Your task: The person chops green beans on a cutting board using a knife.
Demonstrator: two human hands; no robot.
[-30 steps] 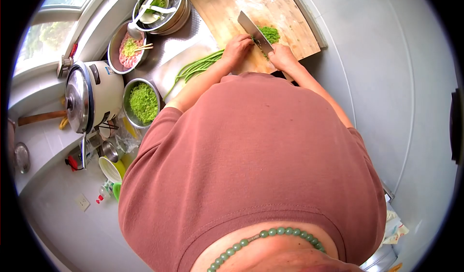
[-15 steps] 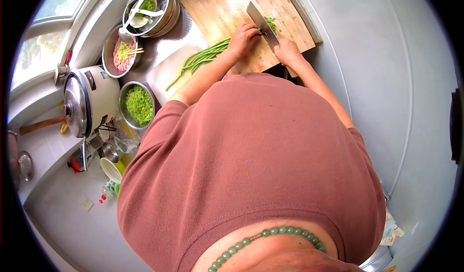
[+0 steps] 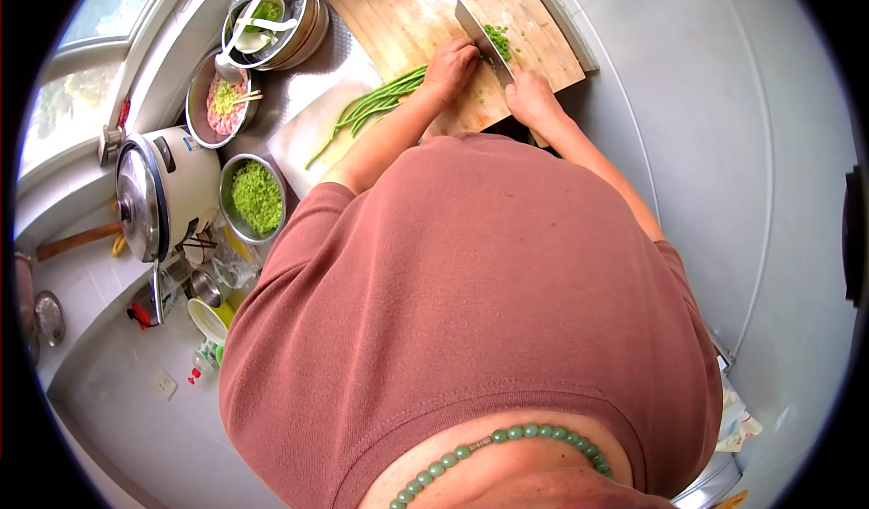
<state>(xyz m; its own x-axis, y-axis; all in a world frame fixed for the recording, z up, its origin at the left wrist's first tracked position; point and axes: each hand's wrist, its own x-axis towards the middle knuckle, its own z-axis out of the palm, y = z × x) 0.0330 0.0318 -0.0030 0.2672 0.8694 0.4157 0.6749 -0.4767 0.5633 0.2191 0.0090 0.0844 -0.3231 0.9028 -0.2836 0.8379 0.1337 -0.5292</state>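
Holding one cleaver in right hand — grip closed, left hand curled round several beans, one wooden board.

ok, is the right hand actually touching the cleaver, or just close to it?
Touching. The head view shows the right hand closed on the near end of the cleaver, hiding the handle.

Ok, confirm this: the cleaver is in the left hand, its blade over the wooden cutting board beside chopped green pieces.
Wrong hand: the head view shows the cleaver in the right hand, with the left hand beside it. The blade is over the wooden cutting board beside chopped green pieces, as stated.
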